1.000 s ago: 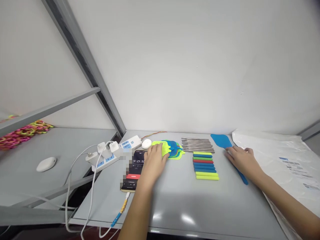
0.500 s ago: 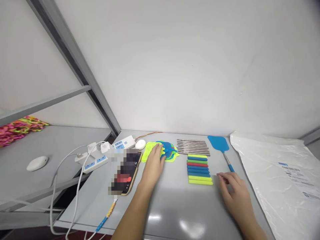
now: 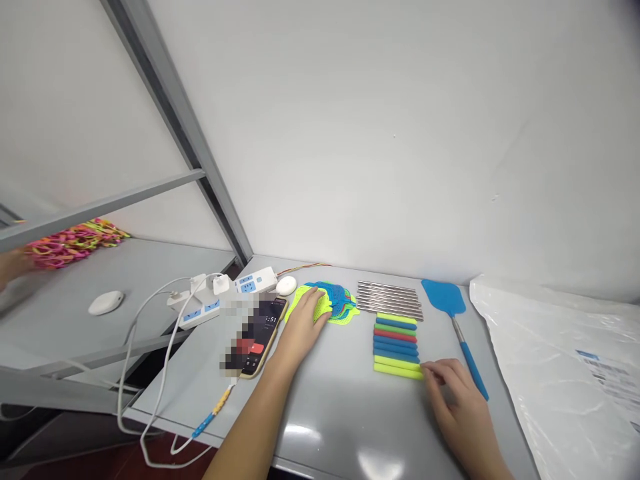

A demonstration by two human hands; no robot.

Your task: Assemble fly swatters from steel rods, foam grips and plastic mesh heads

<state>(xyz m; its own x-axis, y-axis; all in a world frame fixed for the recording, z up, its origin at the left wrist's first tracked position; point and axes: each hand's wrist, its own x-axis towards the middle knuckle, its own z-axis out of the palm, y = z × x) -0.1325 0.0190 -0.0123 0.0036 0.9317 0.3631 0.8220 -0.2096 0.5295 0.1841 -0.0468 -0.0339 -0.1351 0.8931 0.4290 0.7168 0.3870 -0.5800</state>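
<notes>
My left hand (image 3: 306, 327) lies with its fingers stretched over a pile of perforated fly-swatter heads, a yellow-green one (image 3: 296, 301) under it and blue ones (image 3: 325, 288) behind. Beside the pile, thin metal rods (image 3: 390, 298) lie in a row. Below them is a stack of coloured handle sleeves in blue, green, red (image 3: 395, 335) and yellow-green. At the right end of the nearest yellow-green handle sleeve (image 3: 397, 370), the thumb and forefinger of my right hand (image 3: 460, 407) close together. Right of that hand lies an assembled blue fly swatter (image 3: 444, 297).
A phone (image 3: 265, 333) on a cable, a power strip (image 3: 255, 280) with plugs and a round white device (image 3: 286, 286) stand at left. A white plastic bag (image 3: 520, 347) covers the right side. Across the metal frame (image 3: 170, 93), another person's hand (image 3: 13, 263) touches colourful strands (image 3: 75, 243).
My right hand has moved left to the end of the lowest yellow-green sleeve, uncovering the swatter's blue handle. My left hand stays on the pile. The camera view has shifted slightly.
</notes>
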